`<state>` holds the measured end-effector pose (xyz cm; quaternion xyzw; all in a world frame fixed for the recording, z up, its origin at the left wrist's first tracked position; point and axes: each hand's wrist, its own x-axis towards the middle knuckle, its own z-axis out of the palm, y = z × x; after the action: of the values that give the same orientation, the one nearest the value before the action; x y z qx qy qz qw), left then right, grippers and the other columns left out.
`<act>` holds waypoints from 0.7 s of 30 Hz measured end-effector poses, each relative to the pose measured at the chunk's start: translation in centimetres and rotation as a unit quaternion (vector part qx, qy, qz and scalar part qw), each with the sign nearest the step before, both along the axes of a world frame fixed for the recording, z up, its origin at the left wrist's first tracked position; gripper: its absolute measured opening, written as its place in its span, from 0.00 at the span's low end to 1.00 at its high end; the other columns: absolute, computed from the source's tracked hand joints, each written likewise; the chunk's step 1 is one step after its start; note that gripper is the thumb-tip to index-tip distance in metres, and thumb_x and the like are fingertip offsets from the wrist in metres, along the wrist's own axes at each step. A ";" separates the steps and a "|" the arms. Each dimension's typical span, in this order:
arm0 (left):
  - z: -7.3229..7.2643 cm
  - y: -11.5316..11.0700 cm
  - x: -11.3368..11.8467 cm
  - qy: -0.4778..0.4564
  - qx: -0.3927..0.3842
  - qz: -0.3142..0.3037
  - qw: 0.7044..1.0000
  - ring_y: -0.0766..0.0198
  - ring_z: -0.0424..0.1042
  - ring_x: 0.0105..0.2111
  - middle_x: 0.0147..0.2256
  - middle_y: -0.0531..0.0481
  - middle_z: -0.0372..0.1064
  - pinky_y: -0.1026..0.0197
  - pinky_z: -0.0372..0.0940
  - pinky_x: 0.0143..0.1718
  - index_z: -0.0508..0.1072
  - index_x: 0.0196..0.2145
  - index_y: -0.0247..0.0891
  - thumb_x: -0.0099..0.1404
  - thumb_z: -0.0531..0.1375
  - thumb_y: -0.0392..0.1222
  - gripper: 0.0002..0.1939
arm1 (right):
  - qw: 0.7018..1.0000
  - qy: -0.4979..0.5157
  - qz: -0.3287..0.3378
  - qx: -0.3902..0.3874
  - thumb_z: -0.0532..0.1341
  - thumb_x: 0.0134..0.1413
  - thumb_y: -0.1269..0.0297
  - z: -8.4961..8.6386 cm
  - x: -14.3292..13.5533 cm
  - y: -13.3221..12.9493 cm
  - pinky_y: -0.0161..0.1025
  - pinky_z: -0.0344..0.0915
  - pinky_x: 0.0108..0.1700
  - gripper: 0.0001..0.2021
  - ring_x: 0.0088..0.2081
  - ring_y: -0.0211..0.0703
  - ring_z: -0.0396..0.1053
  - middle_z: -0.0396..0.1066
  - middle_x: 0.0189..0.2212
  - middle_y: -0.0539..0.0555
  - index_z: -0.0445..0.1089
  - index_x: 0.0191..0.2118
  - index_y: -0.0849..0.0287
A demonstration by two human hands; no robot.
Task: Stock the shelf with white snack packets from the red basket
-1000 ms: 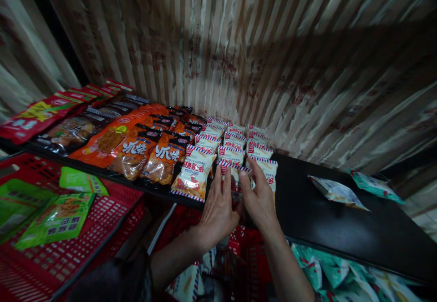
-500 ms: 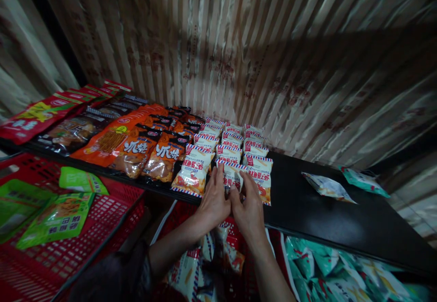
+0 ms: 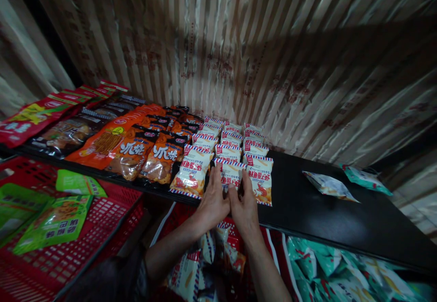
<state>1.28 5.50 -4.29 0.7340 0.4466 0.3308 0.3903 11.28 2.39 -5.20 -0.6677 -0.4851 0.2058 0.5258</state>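
Observation:
My left hand point(image 3: 213, 204) and my right hand point(image 3: 245, 206) are on either side of a white snack bag point(image 3: 229, 173) at the front of the middle row. Their fingers lie along its two sides, and the thumbs come together at its lower part, which they partly cover. To the left of my hands is a matching white bag point(image 3: 193, 171), and another such bag point(image 3: 261, 179) lies close by my right fingers. Several more of the same bags point(image 3: 228, 153) line up behind in three rows on the black shelf point(image 3: 307, 211).
Orange snack bags point(image 3: 163, 156) and red bags point(image 3: 32, 115) fill the shelf's left. A silvery bag point(image 3: 329, 186) and a teal bag point(image 3: 365, 179) lie to the right. Below are a red basket point(image 3: 112, 215) with green pouches point(image 3: 56, 220) and a container of teal bags point(image 3: 327, 265). Corrugated sheeting point(image 3: 205, 42) stands behind.
My right fingers have drawn in and straightened along the bag's right side, so more of its front shows. My left hand stays nearly in place.

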 end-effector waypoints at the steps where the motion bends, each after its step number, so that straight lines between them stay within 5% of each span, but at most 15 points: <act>1: 0.0 0.0 0.0 -0.006 0.003 0.001 1.000 0.47 0.36 0.69 0.69 0.25 0.34 0.42 0.42 0.67 0.36 0.68 0.23 0.66 0.53 0.43 0.42 | 1.000 -0.004 0.002 0.000 0.53 0.58 0.51 0.1 -0.1 0.0 0.52 0.54 0.65 0.36 0.67 0.53 0.52 0.53 0.66 0.67 0.51 0.66 0.68; 7: -0.4 0.3 -0.3 -0.054 0.052 0.006 0.997 0.50 0.42 0.69 0.69 0.32 0.40 0.41 0.46 0.67 0.37 0.69 0.34 0.65 0.54 0.40 0.41 | 1.000 -0.014 0.007 -0.016 0.53 0.59 0.52 0.4 -0.4 0.4 0.54 0.51 0.66 0.36 0.68 0.52 0.49 0.51 0.67 0.65 0.48 0.68 0.64; 21: -0.2 0.9 -0.7 -0.033 0.048 0.004 0.998 0.50 0.47 0.68 0.67 0.31 0.45 0.41 0.47 0.67 0.43 0.67 0.30 0.65 0.52 0.40 0.36 | 0.998 -0.029 0.021 -0.049 0.52 0.57 0.49 1.0 -0.4 0.8 0.56 0.48 0.67 0.37 0.68 0.56 0.48 0.51 0.67 0.68 0.52 0.65 0.69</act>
<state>0.58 6.41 -4.52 0.7387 0.4200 0.3776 0.3679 10.87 3.14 -4.20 -0.6882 -0.5034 0.2208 0.4735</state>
